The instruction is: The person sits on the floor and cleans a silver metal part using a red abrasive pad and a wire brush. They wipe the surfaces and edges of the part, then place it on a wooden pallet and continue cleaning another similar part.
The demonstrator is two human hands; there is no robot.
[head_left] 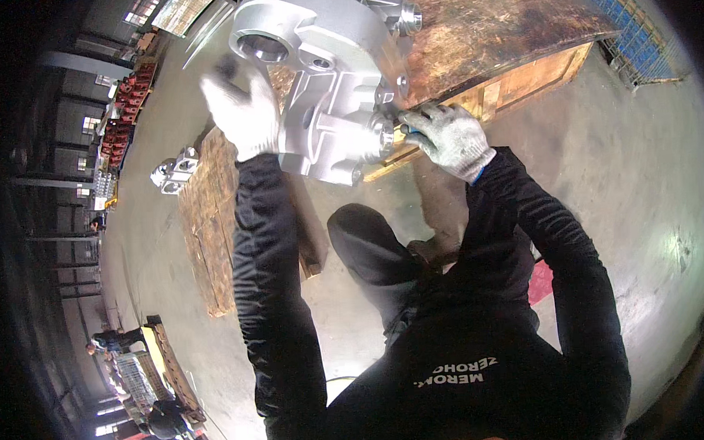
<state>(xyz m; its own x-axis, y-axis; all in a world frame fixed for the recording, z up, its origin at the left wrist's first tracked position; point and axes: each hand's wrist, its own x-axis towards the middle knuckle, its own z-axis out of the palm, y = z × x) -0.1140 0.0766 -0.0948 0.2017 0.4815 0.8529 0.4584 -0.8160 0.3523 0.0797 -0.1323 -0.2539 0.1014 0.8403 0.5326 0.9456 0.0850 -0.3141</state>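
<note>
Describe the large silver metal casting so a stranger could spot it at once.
Start at the brown stained wooden crate, upper right. At its left side, between the white-gloved left hand and the white-gloved right hand, is the large silver metal casting. Its nearness and wide round bore distinguish it from the smaller-looking silver part farther left.

Smooth glossy metal casting [329, 116], rough wooden crate [501, 36], matt cloth gloves [455, 141].

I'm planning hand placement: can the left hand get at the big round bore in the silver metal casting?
Probably yes: the white-gloved left hand is close to the big round bore at the upper left of the silver metal casting, and nothing visible stands between them.
</note>
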